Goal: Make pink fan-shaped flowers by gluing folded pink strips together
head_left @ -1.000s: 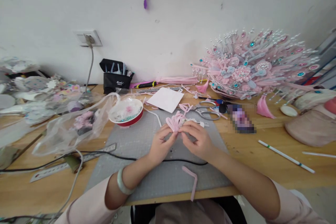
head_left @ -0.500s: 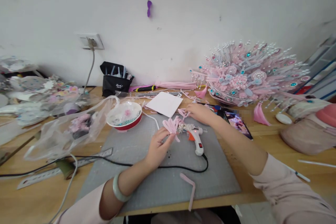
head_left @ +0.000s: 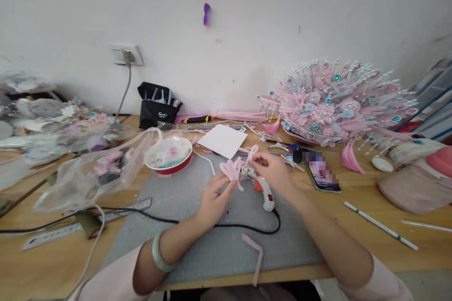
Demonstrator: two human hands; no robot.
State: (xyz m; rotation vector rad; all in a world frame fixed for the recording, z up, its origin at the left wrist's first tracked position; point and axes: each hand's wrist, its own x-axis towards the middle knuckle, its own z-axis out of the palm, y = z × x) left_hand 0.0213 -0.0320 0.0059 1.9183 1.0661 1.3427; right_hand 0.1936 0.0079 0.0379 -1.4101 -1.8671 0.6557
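Note:
My left hand (head_left: pixel 214 196) pinches a pink looped pipe-cleaner flower (head_left: pixel 231 168) over the grey cutting mat (head_left: pixel 197 240). My right hand (head_left: pixel 273 170) is closed on a short pink pipe-cleaner piece (head_left: pixel 252 151), held just to the right of the flower. A white glue gun (head_left: pixel 265 190) lies on the mat under my right hand, its black cord (head_left: pixel 197 222) trailing left. A bent pink pipe cleaner (head_left: pixel 257 254) rests at the mat's near edge.
A red-rimmed bowl (head_left: pixel 168 154) of beads stands left of the flower, beside a clear plastic bag (head_left: pixel 95 169). White card (head_left: pixel 222 140), scissors (head_left: pixel 280 150), a phone (head_left: pixel 323 171) and a large pink beaded headdress (head_left: pixel 335 103) lie behind and right. A metal ruler (head_left: pixel 84 223) lies at left.
My right hand let go of the flower, reached back right toward the scissors, then came back toward the flower with a pink piece. The glue gun came into sight. My left hand kept holding the flower.

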